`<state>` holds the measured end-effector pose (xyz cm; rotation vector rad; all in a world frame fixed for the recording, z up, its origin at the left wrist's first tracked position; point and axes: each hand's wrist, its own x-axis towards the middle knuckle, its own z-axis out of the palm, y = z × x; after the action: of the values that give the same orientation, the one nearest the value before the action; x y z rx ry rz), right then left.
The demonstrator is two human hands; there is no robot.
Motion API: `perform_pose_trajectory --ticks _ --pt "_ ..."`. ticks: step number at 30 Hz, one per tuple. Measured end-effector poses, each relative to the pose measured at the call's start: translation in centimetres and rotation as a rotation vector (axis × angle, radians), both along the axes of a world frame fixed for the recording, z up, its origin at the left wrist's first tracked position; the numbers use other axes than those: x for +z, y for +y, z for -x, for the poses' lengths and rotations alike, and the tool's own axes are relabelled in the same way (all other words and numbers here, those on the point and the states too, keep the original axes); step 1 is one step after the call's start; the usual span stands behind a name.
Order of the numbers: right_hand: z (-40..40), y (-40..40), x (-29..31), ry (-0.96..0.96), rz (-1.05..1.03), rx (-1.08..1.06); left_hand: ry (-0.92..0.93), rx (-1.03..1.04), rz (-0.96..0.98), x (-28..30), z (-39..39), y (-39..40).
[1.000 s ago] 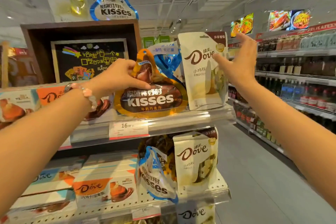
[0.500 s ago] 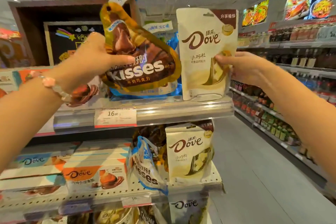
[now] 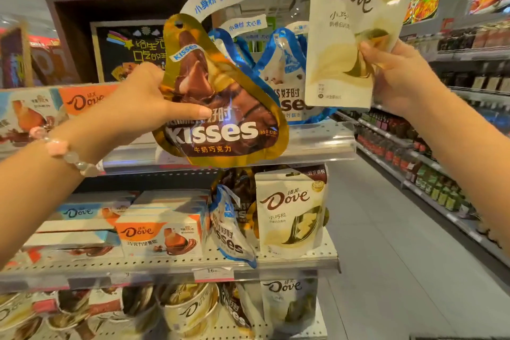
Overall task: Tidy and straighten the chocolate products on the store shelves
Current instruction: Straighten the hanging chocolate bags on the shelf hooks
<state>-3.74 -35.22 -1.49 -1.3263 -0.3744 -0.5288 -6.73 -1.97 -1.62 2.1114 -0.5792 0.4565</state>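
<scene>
My left hand (image 3: 143, 107) grips a gold-and-brown Kisses bag (image 3: 223, 102) by its left edge, thumb across the front, and holds it tilted in front of the top shelf (image 3: 320, 141). My right hand (image 3: 397, 77) pinches a cream Dove pouch (image 3: 350, 30) at its right side and holds it up above the shelf's right end. Behind both, blue Kisses bags (image 3: 284, 69) stand on the top shelf. Orange Dove boxes (image 3: 82, 99) sit at the shelf's left.
The middle shelf (image 3: 165, 265) carries Dove boxes (image 3: 157, 234), a leaning blue Kisses bag (image 3: 229, 232) and a cream Dove pouch (image 3: 292, 212). Tubs and pouches fill the bottom shelf. An aisle floor (image 3: 386, 243) runs on the right beside drink shelves (image 3: 441, 174).
Both bags have risen off the top shelf: the Dove pouch went up and right, the gold Kisses bag came forward and down. The blue Kisses bags behind are now uncovered.
</scene>
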Motion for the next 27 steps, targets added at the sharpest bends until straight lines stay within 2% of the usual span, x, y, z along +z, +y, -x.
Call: perform_pose_trajectory --ticks 9,15,19,23,27 --pt "5.3 -0.2 -2.7 -0.048 0.241 0.077 0.171 -0.014 -0.206 -2.5 2.9 0.9" --pt "7.1 -1.9 -6.2 0.071 0.26 0.077 0.23 -0.02 -0.209 -5.3 4.1 1.1" --pt "8.2 -2.5 -9.3 0.117 0.377 0.043 0.317 -0.019 -0.217 -7.6 4.6 1.5" --pt "9.3 -1.9 -12.0 0.179 0.342 0.083 0.382 -0.04 -0.251 -9.2 5.0 2.0" --pt "10.2 -1.2 -14.2 0.252 0.398 0.143 0.413 -0.029 -0.283 -10.8 5.1 3.2"
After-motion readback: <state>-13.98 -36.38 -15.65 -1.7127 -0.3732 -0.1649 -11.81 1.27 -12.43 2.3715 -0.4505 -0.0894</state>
